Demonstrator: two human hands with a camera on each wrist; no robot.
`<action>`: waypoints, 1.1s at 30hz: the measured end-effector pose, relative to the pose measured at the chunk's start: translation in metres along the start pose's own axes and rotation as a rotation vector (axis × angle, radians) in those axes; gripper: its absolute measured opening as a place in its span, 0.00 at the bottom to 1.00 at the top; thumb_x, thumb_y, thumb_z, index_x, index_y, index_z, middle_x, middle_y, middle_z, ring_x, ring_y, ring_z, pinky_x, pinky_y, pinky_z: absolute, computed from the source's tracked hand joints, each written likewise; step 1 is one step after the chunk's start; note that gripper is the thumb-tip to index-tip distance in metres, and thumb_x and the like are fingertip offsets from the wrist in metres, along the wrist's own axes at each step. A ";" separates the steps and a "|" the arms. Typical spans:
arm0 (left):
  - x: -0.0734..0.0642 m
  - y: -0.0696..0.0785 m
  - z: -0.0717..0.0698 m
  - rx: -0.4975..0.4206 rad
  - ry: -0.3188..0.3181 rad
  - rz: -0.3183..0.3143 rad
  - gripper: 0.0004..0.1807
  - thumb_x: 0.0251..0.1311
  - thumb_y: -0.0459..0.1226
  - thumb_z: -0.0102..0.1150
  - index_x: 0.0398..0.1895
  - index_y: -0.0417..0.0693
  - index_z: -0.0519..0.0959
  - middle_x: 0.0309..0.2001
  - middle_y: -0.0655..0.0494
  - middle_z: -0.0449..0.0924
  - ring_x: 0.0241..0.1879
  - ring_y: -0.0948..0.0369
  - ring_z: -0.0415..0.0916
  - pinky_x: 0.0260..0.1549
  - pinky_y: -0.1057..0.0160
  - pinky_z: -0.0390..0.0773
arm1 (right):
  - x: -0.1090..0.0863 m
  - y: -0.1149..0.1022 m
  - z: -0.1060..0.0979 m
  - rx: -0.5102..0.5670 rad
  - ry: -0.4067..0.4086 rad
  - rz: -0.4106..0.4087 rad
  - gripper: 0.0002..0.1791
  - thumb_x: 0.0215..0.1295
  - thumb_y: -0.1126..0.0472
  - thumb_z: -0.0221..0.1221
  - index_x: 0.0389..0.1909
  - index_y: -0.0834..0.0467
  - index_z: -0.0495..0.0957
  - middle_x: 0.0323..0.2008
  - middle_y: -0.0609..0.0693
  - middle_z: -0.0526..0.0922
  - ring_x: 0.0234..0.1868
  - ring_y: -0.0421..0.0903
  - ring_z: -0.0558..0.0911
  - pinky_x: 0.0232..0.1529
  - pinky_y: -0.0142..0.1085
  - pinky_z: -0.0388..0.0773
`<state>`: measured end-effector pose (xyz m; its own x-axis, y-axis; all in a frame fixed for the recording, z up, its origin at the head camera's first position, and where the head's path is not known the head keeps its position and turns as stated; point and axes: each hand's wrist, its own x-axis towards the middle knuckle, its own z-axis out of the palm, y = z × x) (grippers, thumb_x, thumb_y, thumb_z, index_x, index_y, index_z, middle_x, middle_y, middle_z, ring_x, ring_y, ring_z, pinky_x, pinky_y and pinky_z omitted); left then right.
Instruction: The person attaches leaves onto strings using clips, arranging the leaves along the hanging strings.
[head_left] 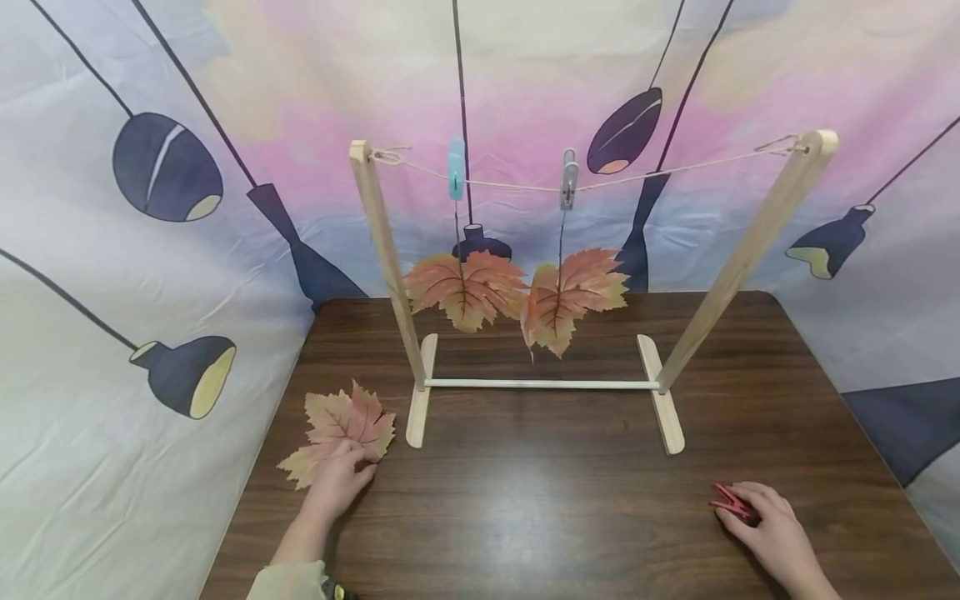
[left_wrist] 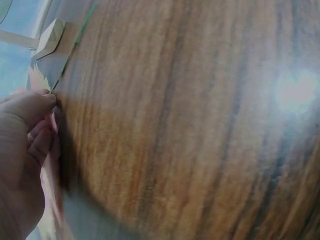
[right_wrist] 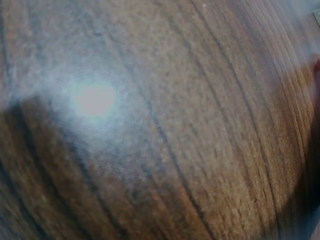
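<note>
At the left of the table my left hand (head_left: 343, 479) pinches a loose maple leaf (head_left: 330, 417), orange-pink with yellowish edges. The left wrist view shows the leaf's thin green stem (left_wrist: 75, 45) running out from between thumb and fingertip. My right hand (head_left: 776, 529), near the table's right side, grips a red clothespin (head_left: 731, 502) between thumb and fingers. Two similar leaves, a left one (head_left: 465, 292) and a right one (head_left: 573, 300), hang by their stems from a light blue clothespin (head_left: 456, 169) and a grey clothespin (head_left: 568, 179) on a string (head_left: 517, 187).
The string is tied between two wooden posts, left (head_left: 390, 267) and right (head_left: 750, 250), of a stand with flat feet and a white crossbar (head_left: 540, 384). It stands on a dark wood table (head_left: 525, 483). Behind hangs a cloth (head_left: 315, 100) printed with lamps.
</note>
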<state>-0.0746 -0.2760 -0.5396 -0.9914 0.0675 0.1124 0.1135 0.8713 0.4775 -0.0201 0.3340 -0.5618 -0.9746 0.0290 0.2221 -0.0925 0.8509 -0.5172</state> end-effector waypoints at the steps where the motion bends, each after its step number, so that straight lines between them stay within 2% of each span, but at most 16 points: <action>1: 0.001 0.000 -0.001 -0.002 0.001 -0.002 0.07 0.48 0.28 0.66 0.28 0.47 0.81 0.30 0.58 0.71 0.31 0.60 0.71 0.32 0.57 0.73 | 0.000 0.000 0.000 0.000 0.006 -0.003 0.19 0.45 0.62 0.71 0.36 0.67 0.80 0.41 0.62 0.76 0.43 0.61 0.72 0.39 0.54 0.66; 8: 0.005 0.005 -0.008 -0.048 0.024 -0.001 0.05 0.52 0.29 0.65 0.27 0.48 0.80 0.30 0.58 0.69 0.30 0.61 0.69 0.31 0.58 0.72 | 0.000 0.000 0.000 -0.009 0.007 0.013 0.19 0.45 0.61 0.71 0.37 0.67 0.80 0.41 0.63 0.76 0.42 0.61 0.72 0.39 0.55 0.66; 17: 0.011 0.019 -0.021 -0.023 0.071 0.039 0.04 0.51 0.30 0.66 0.26 0.47 0.80 0.30 0.60 0.72 0.34 0.58 0.68 0.34 0.56 0.69 | -0.003 0.001 -0.001 -0.010 -0.025 0.032 0.21 0.45 0.59 0.72 0.38 0.67 0.79 0.43 0.64 0.76 0.43 0.62 0.72 0.39 0.55 0.67; 23: 0.015 0.023 -0.024 -0.012 0.169 0.091 0.07 0.47 0.28 0.68 0.24 0.47 0.80 0.28 0.58 0.71 0.33 0.57 0.67 0.33 0.56 0.68 | -0.006 0.001 -0.002 -0.014 -0.037 0.028 0.21 0.45 0.60 0.72 0.38 0.67 0.79 0.43 0.63 0.76 0.43 0.61 0.72 0.39 0.55 0.67; 29: 0.017 0.031 -0.028 -0.075 0.259 0.083 0.07 0.47 0.27 0.68 0.24 0.46 0.80 0.31 0.55 0.72 0.36 0.56 0.68 0.34 0.55 0.68 | -0.003 0.001 -0.003 -0.018 -0.015 -0.003 0.19 0.44 0.64 0.71 0.38 0.68 0.79 0.41 0.62 0.76 0.42 0.61 0.72 0.38 0.55 0.67; 33: 0.021 0.038 -0.031 -0.089 0.328 0.093 0.06 0.47 0.27 0.68 0.25 0.45 0.81 0.32 0.55 0.72 0.35 0.59 0.67 0.32 0.60 0.68 | -0.003 0.001 -0.002 -0.023 -0.006 -0.007 0.19 0.43 0.66 0.71 0.37 0.68 0.79 0.41 0.63 0.76 0.42 0.61 0.72 0.38 0.55 0.67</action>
<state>-0.0889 -0.2564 -0.4925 -0.9041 -0.0279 0.4265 0.2222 0.8217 0.5247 -0.0171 0.3359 -0.5607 -0.9751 0.0199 0.2209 -0.0948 0.8628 -0.4965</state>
